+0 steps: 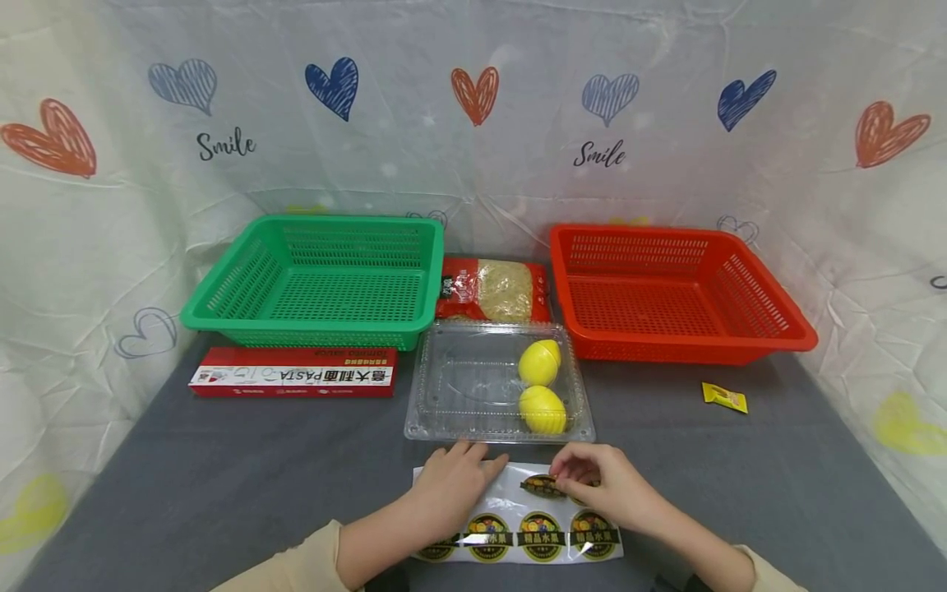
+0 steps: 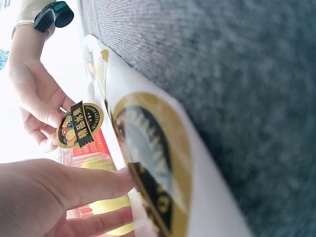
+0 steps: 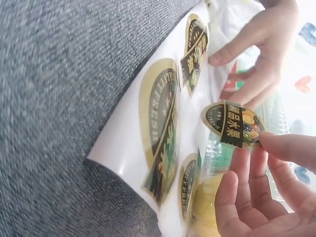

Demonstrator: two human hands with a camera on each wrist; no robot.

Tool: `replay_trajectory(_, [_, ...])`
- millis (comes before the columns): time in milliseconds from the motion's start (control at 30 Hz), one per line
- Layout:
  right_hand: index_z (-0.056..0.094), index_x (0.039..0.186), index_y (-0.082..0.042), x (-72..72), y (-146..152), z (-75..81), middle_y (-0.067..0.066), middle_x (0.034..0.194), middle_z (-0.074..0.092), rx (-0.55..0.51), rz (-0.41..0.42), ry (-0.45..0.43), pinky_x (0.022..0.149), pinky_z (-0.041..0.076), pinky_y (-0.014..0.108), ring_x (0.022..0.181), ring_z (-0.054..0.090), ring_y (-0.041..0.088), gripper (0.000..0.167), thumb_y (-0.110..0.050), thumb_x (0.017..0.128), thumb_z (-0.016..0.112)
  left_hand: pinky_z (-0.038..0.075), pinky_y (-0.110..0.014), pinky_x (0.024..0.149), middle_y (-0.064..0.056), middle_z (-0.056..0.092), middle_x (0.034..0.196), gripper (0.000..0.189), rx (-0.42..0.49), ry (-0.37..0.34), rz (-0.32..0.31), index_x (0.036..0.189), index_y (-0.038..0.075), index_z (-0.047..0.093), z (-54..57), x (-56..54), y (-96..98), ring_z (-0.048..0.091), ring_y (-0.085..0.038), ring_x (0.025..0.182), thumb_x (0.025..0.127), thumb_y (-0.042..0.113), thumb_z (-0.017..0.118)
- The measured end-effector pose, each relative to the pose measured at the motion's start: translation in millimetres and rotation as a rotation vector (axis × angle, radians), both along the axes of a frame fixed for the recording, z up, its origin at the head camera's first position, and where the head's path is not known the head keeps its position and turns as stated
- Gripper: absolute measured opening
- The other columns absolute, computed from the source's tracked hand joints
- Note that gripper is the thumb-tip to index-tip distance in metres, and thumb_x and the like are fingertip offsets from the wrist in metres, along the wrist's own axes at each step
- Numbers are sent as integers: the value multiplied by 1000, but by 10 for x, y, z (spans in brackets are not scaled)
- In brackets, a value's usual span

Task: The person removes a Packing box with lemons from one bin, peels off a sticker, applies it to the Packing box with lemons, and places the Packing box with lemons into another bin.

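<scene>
Between thumb and fingers, my right hand [image 1: 610,487] pinches a round black-and-gold fruit sticker [image 3: 232,123], lifted over the sticker sheet. The white sheet [image 1: 509,493] lies on the grey table and bears several more such stickers along its front row. My left hand [image 1: 451,489] rests on the sheet's left part, fingers extended toward the plastic box; in the left wrist view its fingertip touches the sheet's surface. Just beyond both hands sits a clear plastic box [image 1: 462,370] with two yellow lemons [image 1: 543,410] in its right side.
A green basket [image 1: 311,339] stands at the back left, a red basket [image 1: 681,349] at the back right. Between them lies a red bag of noodles [image 1: 503,289]. A red-and-white pasta box [image 1: 294,374] is before the green basket; a small yellow packet [image 1: 725,398] lies right.
</scene>
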State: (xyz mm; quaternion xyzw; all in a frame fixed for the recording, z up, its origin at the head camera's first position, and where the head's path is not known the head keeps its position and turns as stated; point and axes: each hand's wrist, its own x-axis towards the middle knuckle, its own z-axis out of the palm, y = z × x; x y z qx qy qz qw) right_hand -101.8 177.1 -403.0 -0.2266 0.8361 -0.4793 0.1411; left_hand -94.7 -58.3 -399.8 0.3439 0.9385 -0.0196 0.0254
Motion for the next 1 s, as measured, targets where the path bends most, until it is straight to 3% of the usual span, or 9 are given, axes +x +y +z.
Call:
replay_trajectory(267, [63,88,-8,18,14,56,0,81,62,-17,-3,-1,60,51,24,70,58,7,5,-8,84,65,50,-35,65,-2,56,111,51,-18,24,-6,124,20,57,10,11,0,53,-21,102,76,22,74])
replay_trajectory(400, [64,90,-7,21,20,97,1,83,63,-32,0,11,61,51,25,71,58,8,7,-11,85,65,49,-32,63,-1,56,108,47,30,23,-21,123,18,58,19,31,-23,53,-18,97,79,21,71])
replay_trajectory(667, [64,93,-7,9,-14,134,1,85,64,-53,10,23,63,52,26,74,60,8,9,-11,85,64,49,-24,69,4,60,100,25,404,-136,-8,109,12,64,93,40,-26,57,-10,88,85,19,65])
replay_trajectory(900, [64,93,-7,-8,-70,176,2,86,64,-71,11,43,64,52,27,74,60,9,9,-11,85,64,48,-15,65,8,60,86,11,691,-391,67,96,12,62,55,-7,-27,57,0,75,85,12,64])
replay_trajectory(1000, [64,94,-6,-16,-95,199,3,86,64,-79,-2,45,64,52,27,74,61,9,10,-11,85,65,48,-15,63,6,61,82,6,832,-469,81,90,11,61,32,-20,-29,58,0,71,85,9,63])
